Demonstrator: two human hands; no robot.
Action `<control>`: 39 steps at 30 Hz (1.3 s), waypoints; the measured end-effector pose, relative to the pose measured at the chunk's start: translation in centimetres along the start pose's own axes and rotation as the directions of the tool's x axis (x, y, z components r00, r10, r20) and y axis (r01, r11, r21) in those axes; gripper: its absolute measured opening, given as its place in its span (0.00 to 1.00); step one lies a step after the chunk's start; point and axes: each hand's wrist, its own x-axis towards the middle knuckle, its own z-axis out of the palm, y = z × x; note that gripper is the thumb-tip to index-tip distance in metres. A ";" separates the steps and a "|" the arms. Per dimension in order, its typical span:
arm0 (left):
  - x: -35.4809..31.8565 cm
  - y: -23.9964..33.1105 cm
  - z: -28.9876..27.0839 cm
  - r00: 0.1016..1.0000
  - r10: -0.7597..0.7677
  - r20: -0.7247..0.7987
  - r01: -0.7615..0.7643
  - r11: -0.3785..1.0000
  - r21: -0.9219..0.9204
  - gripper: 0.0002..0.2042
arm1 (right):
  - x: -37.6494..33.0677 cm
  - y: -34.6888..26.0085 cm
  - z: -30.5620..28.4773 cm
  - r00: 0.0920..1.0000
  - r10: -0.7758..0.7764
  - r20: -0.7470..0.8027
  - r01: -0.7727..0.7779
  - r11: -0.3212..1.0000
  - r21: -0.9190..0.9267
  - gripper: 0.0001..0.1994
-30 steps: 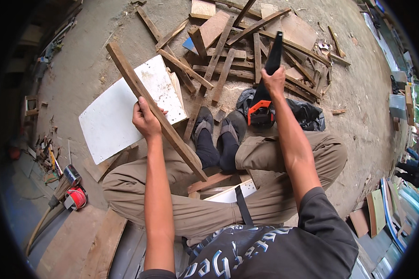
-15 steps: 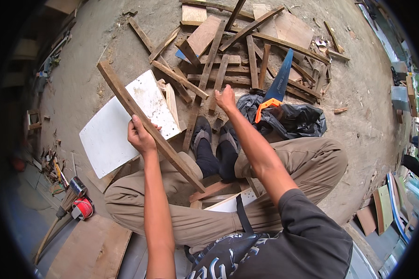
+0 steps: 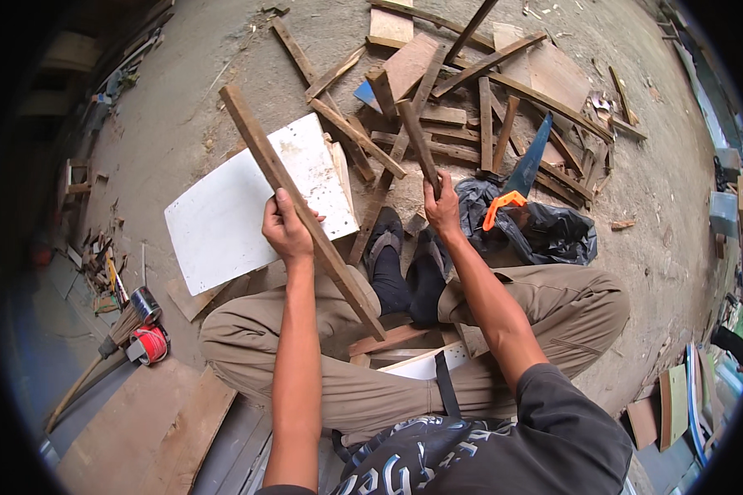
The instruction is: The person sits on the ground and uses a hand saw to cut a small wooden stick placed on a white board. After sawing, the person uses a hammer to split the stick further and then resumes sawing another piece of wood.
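My left hand [image 3: 289, 227] is closed around the middle of a long brown wooden batten [image 3: 264, 153], which slants from the upper left down toward my lap. In my right hand [image 3: 442, 206] is the lower end of a shorter dark wooden strip [image 3: 418, 142], its other end raised over the scrap pile. Beneath the batten lies a white board [image 3: 223, 223] with dirt specks, light wood pieces along its right edge. A hand saw [image 3: 530, 157] with a blue blade and orange handle rests on a black plastic bag [image 3: 553, 235], right of my right hand.
A pile of wooden strips [image 3: 462, 132] and plywood pieces spreads across the ground ahead. Between my crossed legs lie wood offcuts [image 3: 396, 338]. At left are a broom [image 3: 124, 326], a can [image 3: 145, 305] and a red container [image 3: 150, 342]. Boards [image 3: 673, 404] lean at the right.
My right hand has taken hold of the shorter wooden strip and lifted its far end from the pile. My left hand still grips the long batten. The whole view has shifted slightly.
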 end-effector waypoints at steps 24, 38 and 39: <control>-0.6 1.3 0.1 0.999 -0.045 -0.016 0.045 0.999 0.015 0.22 | 8.3 -6.8 3.9 0.808 0.029 0.588 -0.196 0.955 0.222 0.29; 0.1 -0.3 0.1 0.999 0.050 0.010 -0.050 0.998 -0.028 0.25 | 1.5 -8.4 -14.3 0.590 0.172 0.789 -0.713 0.569 0.410 0.35; 0.2 -0.3 -0.1 0.998 0.056 0.016 -0.055 0.998 -0.027 0.25 | 1.2 -8.6 -14.2 0.639 0.269 0.720 -0.619 0.736 0.274 0.40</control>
